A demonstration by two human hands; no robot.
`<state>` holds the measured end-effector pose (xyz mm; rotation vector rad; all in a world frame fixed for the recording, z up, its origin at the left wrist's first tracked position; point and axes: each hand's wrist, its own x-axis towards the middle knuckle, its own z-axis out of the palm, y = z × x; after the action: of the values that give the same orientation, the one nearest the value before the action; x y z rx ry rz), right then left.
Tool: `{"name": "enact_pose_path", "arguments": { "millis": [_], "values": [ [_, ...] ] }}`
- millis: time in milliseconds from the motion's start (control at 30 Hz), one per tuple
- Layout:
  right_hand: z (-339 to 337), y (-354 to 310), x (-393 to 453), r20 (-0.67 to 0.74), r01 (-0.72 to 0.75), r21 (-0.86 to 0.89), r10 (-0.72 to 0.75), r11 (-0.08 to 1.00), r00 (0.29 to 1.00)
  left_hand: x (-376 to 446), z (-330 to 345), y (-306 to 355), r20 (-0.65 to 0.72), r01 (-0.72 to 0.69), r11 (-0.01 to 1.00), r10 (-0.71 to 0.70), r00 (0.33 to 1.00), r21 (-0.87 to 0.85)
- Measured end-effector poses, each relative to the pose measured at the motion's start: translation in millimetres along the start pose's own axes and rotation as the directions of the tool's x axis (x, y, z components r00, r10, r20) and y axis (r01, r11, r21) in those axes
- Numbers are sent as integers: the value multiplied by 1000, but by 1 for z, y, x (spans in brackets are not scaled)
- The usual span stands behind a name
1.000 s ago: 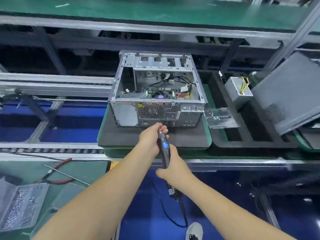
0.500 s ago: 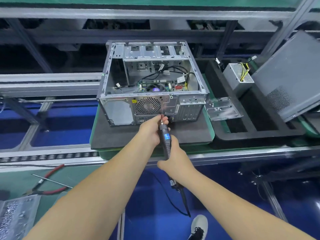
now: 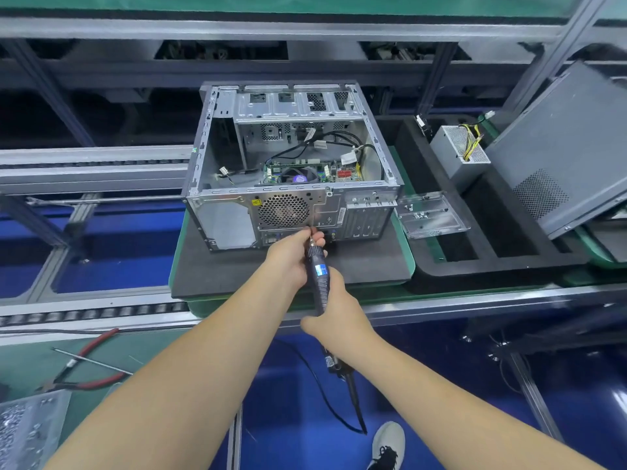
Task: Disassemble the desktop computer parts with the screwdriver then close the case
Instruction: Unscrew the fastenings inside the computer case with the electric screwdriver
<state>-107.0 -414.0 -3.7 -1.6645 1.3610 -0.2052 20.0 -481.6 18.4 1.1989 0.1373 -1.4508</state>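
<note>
factory assembly line | roller conveyor [image 3: 91, 313] | aluminium frame [image 3: 305, 28] | foam trays [image 3: 492, 262]

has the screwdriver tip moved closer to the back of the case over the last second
Yes. The screwdriver tip was below the case rear panel, over the foam mat; it now sits up at the panel, just under the fan grille.

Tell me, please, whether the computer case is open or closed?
Open: the computer case shows its motherboard; the side panel leans apart.
</note>
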Motion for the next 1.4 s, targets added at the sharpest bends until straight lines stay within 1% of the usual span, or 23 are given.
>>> {"name": "enact_pose_path", "arguments": {
  "millis": [33,67,100,133,167,200,233,267,300,333,367,400,433,467,600,700,767,867,1100,1400],
  "values": [
    [-1,0,0,3,-5,3,5,1000,1000,-7,-1,1,-54,-50,995,55,997,92],
    [-2,-1,0,8,-11,7,11,1000,1000,-13,-5,0,-127,-146,949,187,974,281],
    [-3,-2,-1,14,-17,11,16,1000,1000,-20,-10,1,-158,-272,798,413,897,538],
    [-4,-2,-2,20,-18,13,17,1000,1000,-29,-15,5,-62,-405,518,669,741,754],
    [-5,-3,-3,24,-15,17,14,1000,1000,-38,-16,15,132,-523,184,851,508,832],
    [-6,-3,-3,27,-10,22,10,1000,1000,-44,-11,31,326,-567,-125,907,268,814],
    [-7,-3,-3,30,-9,26,8,1000,1000,-45,-3,52,489,-539,-357,864,120,763],
    [-7,-3,-3,33,-11,30,10,999,999,-41,8,74,615,-469,-501,779,123,728],
    [-8,-4,-3,37,-14,33,13,999,999,-36,21,95,691,-393,-578,667,278,715],
    [-8,-4,-4,39,-17,33,15,999,999,-31,32,111,688,-335,-616,523,503,713],
    [-8,-5,-4,39,-20,30,19,999,999,-25,38,121,617,-292,-643,361,699,707],
    [-9,-5,-5,38,-24,27,23,999,999,-19,41,127,521,-265,-662,222,824,702],
    [-10,-7,-5,38,-30,25,29,999,999,-14,41,130,455,-258,-668,136,880,698],
    [-10,-7,-6,40,-34,23,33,999,999,-8,40,131,441,-267,-669,102,892,694],
    [-13,-11,-6,55,-51,2,51,999,997,7,32,132,545,-370,-616,115,831,695],
    [-14,-14,-8,66,-65,-6,65,998,996,9,31,132,569,-397,-598,122,813,696],
    [-15,-16,-9,71,-61,-14,62,998,996,9,31,132,565,-399,-593,116,817,700],
    [-18,-19,-8,67,-62,-36,64,997,996,10,30,132,579,-407,-615,100,809,676],
    [-23,-25,-4,43,-67,-108,72,992,996,19,27,133,592,-414,-617,106,799,669],
    [-12,-29,-7,-16,-64,-196,63,979,998,20,27,133,596,-411,-633,100,797,656]
  ]
}}
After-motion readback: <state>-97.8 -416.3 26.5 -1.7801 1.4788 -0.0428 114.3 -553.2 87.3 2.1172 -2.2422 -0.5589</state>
